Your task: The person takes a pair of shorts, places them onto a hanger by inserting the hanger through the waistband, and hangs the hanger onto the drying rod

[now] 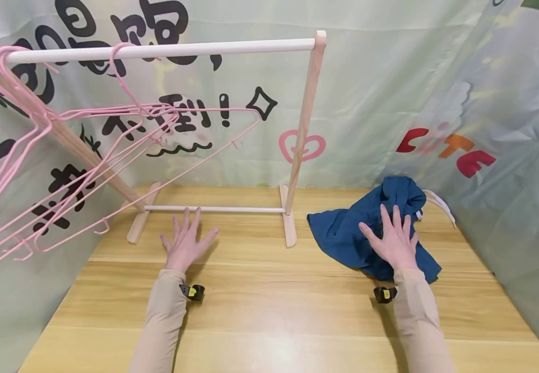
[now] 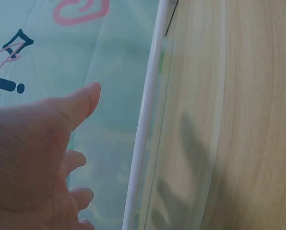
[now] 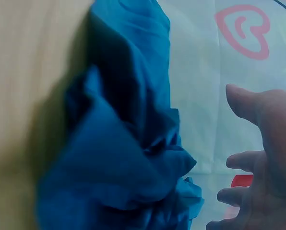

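A crumpled blue garment [image 1: 344, 233] with white drawstrings [image 1: 441, 204] lies in a heap at the right of the table. Over it my right hand [image 1: 396, 242] is held with its fingers spread; the right wrist view shows a gap between that hand [image 3: 268, 143] and the cloth [image 3: 128, 158]. My left hand [image 1: 186, 244] hovers over the table by the rack's low white bar [image 1: 218, 209], fingers spread and holding nothing. In the left wrist view its thumb points toward the same bar [image 2: 144, 120], and its shadow falls on the wood.
A small wooden rack [image 1: 303, 124] stands at the back left. Several pink hangers [image 1: 143, 111] hang from its white top rail [image 1: 171, 50] and stick out toward me on the left. Printed cloth walls [image 1: 362, 93] close in the wooden table [image 1: 269, 305] behind and at the sides.
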{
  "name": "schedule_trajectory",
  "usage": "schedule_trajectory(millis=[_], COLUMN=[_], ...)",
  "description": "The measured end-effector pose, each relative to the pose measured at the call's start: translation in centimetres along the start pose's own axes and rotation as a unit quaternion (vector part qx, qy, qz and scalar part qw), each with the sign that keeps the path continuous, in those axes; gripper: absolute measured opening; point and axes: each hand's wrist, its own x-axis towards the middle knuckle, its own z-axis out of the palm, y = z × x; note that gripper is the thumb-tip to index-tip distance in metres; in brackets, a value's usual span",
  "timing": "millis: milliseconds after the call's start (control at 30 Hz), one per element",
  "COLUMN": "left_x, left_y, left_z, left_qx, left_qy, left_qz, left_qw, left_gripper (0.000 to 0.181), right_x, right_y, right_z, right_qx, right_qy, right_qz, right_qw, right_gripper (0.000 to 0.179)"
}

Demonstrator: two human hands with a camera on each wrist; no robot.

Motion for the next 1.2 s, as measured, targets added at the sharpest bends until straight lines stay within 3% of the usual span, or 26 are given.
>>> schedule_trajectory(millis=[367,533,767,1000,1200], left_x=[0.1,0.1,0.0,0.0,0.1], left_y=[0.4,0.6,0.6,0.6,0.5], left_z=[0.0,0.1,0.2,0.0,-0.1], left_qx=[-0.001,-0.009,-0.014,-0.017,-0.009], left_qy=[0.003,0.005,-0.004,-0.002,-0.002], left_qz=[0.012,0.019,0.023,0.028,0.029], left_qw=[0.9999,0.9998,0.9996,0.9995,0.9995], left_gripper=[0.087,0.086,0.085,0.084,0.082], right_x=[4.1,5.9,7.2,7.6,7.8], right_y=[0.5,0.9,1.6,1.5,0.7], right_z=[-1.7,-1.1,0.5,1.7,1.7], right_qx=[0.01,0.016,0.008,-0.055,-0.06], right_qy=[-0.037,-0.088,-0.165,-0.131,-0.134], right_qz=[0.033,0.064,0.112,0.129,0.114], right_qw=[0.9987,0.9939,0.9799,0.9815,0.9825], right_gripper=[0.104,0.104,0.101,0.098,0.078])
